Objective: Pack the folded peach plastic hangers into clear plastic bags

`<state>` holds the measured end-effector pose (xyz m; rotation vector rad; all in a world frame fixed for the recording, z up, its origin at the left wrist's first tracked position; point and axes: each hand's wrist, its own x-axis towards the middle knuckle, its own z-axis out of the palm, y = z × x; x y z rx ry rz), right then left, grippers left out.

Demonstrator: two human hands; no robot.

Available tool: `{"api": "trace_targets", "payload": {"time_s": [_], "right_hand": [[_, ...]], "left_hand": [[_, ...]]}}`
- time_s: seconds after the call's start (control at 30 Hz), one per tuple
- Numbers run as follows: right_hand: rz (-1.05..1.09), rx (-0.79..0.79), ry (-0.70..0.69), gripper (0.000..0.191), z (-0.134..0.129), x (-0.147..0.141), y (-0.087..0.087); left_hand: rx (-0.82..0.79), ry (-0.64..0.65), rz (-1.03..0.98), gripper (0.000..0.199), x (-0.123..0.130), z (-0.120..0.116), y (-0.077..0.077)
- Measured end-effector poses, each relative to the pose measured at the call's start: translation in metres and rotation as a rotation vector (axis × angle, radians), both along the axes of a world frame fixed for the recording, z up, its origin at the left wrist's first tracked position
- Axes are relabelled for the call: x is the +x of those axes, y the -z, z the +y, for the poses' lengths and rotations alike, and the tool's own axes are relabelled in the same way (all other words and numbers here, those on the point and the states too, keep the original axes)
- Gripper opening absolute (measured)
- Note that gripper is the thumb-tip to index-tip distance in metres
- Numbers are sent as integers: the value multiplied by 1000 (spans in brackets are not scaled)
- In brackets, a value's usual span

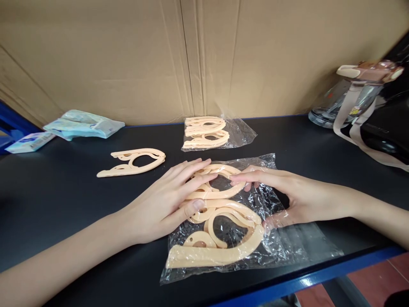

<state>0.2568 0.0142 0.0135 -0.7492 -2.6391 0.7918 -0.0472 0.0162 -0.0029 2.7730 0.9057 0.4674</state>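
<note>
A clear plastic bag (287, 245) lies flat on the dark table in front of me. Inside it are beige folding hangers, an upper set (220, 195) and a lower set (223, 256), folded into loops. My left hand (166, 200) rests on the left part of the bag, its fingers stretched out over the hangers. At the bag's right side is my right hand (300, 196), thumb and fingers apart. Its fingertips touch the rounded end of the upper set, and its thumb is by the tip of the lower one. Whether those fingertips are under the plastic is unclear.
A loose folded hanger (137, 163) lies to the left. Behind, a second bag of hangers (206, 133) sits near the cardboard wall (128, 64). Light-blue tissue packs (84, 124) are at the back left. A clear bottle with a strap (361, 94) stands back right. The table's blue edge (287, 285) runs along the front.
</note>
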Motion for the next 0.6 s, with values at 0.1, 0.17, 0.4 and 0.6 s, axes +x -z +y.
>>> {"api": "trace_targets", "payload": {"time_s": [0.1,0.17,0.4,0.6], "right_hand": [[23,16,4,83,-1,-1,1],[29,40,7,82,-2,-2,1],[58,80,31,81,-5,-7,4],[83,100,56,80,-4,-9,9]], "left_hand": [[4,2,4,49,0,0,0],[1,-2,13,48,0,0,0],[12,3,13,50,1,0,0],[13,-6,13,50,3,-1,1]]}}
